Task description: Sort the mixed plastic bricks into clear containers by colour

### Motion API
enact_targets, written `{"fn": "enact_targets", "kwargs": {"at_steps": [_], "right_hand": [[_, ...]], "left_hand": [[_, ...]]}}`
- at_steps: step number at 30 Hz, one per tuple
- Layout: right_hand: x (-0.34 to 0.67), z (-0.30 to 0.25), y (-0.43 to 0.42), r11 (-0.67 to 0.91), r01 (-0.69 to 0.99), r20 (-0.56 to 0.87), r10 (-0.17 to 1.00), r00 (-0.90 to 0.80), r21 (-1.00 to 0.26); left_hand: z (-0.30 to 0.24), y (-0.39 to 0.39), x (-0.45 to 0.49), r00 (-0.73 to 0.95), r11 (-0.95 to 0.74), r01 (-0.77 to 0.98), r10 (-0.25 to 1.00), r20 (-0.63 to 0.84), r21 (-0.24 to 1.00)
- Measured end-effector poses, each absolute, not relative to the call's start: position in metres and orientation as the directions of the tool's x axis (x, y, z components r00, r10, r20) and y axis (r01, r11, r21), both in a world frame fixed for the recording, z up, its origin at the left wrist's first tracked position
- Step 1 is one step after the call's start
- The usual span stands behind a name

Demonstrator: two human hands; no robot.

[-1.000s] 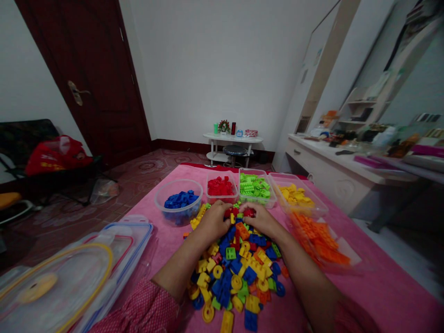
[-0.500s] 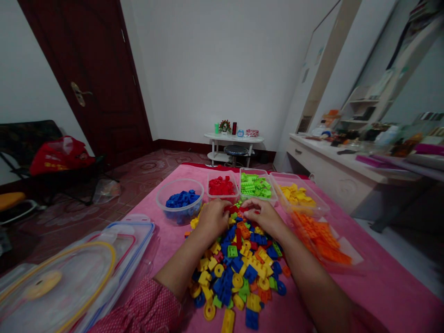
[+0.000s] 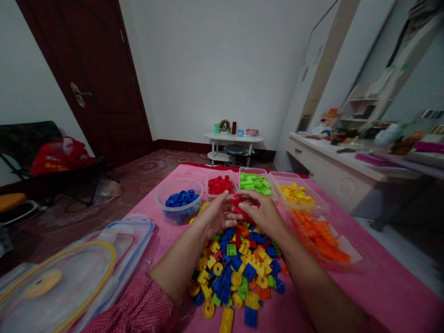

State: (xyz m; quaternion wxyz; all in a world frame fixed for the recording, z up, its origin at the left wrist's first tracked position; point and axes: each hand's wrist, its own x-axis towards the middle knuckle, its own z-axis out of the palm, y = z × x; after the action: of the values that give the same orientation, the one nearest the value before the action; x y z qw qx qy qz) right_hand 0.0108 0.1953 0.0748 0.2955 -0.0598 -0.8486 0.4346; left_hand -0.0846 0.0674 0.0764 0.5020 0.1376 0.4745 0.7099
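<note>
My right hand point(image 3: 265, 213) is closed around red building blocks point(image 3: 239, 201), lifted just above the far side of a mixed pile of blocks point(image 3: 236, 268). Beside it, my left hand point(image 3: 217, 218) is turned palm inward, fingers stretched out under the red blocks and thumb raised. Whether the left fingers bear any of the blocks is hard to make out. Just beyond both hands stands a clear container of red blocks point(image 3: 221, 183). The pile below holds yellow, blue, green, orange and red pieces, some of them wheel-shaped.
A round tub of blue blocks point(image 3: 180, 206) stands left. Boxes of green blocks point(image 3: 255, 183), yellow blocks point(image 3: 296, 193) and orange blocks point(image 3: 321, 236) run along the back and right. Stacked lids point(image 3: 86, 273) lie at the left on the pink cloth point(image 3: 166, 252).
The left hand has turned from palm down to palm inward, its fingers unfolding. The right hand has risen slightly with red blocks in it, and the hands have come together.
</note>
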Motion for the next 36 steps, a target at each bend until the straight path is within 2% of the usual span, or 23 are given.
{"fn": "enact_targets", "kwargs": {"at_steps": [3, 5, 10, 13, 16, 19, 21, 23, 24, 26, 27, 29, 36], "right_hand": [[0.013, 0.078, 0.19, 0.728, -0.13, 0.466, 0.281, -0.839, -0.673], [0.014, 0.081, 0.188, 0.743, -0.137, 0.493, 0.283, -0.823, -0.655], [0.021, 0.099, 0.197, 0.67, -0.175, 0.59, 0.461, -0.663, -0.721], [0.029, 0.11, 0.208, 0.559, -0.219, 0.564, 0.576, -0.592, -0.8], [0.036, 0.118, 0.218, 0.486, -0.246, 0.532, 0.634, -0.562, -0.839], [0.041, 0.12, 0.227, 0.506, -0.214, 0.53, 0.641, -0.555, -0.836], [0.043, 0.117, 0.235, 0.572, -0.097, 0.509, 0.624, -0.593, -0.814], [0.044, 0.111, 0.242, 0.686, 0.117, 0.441, 0.579, -0.686, -0.718], [0.044, 0.106, 0.244, 0.747, 0.244, 0.374, 0.554, -0.744, -0.619], [0.044, 0.095, 0.245, 0.822, 0.435, 0.201, 0.527, -0.825, -0.368], [0.044, 0.089, 0.244, 0.833, 0.484, 0.126, 0.528, -0.84, -0.266], [0.043, 0.078, 0.237, 0.838, 0.523, 0.041, 0.534, -0.844, -0.157], [0.03, 0.051, 0.226, 0.846, 0.527, 0.095, 0.533, -0.84, -0.083]], "left_hand": [[0.074, 0.067, -0.084, -0.398, -0.036, -0.648, 0.867, -0.299, 0.761], [0.073, 0.068, -0.082, -0.407, -0.068, -0.657, 0.87, -0.277, 0.751], [0.083, 0.076, -0.089, -0.589, -0.205, -0.56, 0.78, -0.212, 0.803], [0.096, 0.09, -0.109, -0.746, -0.218, -0.348, 0.654, -0.128, 0.912], [0.105, 0.105, -0.132, -0.844, -0.004, 0.033, 0.535, 0.03, 0.999], [0.105, 0.112, -0.144, -0.833, 0.109, 0.213, 0.539, 0.122, 0.971], [0.101, 0.108, -0.141, -0.764, 0.197, 0.464, 0.583, 0.277, 0.864], [0.095, 0.1, -0.131, -0.622, 0.279, 0.718, 0.667, 0.41, 0.637], [0.091, 0.095, -0.124, -0.562, 0.292, 0.785, 0.706, 0.43, 0.547], [0.083, 0.083, -0.11, -0.486, 0.281, 0.84, 0.77, 0.413, 0.465], [0.079, 0.078, -0.103, -0.476, 0.277, 0.842, 0.784, 0.398, 0.462], [0.07, 0.069, -0.093, -0.467, 0.269, 0.841, 0.8, 0.377, 0.47], [0.048, 0.059, -0.093, -0.503, 0.293, 0.814, 0.787, 0.357, 0.503]]}}
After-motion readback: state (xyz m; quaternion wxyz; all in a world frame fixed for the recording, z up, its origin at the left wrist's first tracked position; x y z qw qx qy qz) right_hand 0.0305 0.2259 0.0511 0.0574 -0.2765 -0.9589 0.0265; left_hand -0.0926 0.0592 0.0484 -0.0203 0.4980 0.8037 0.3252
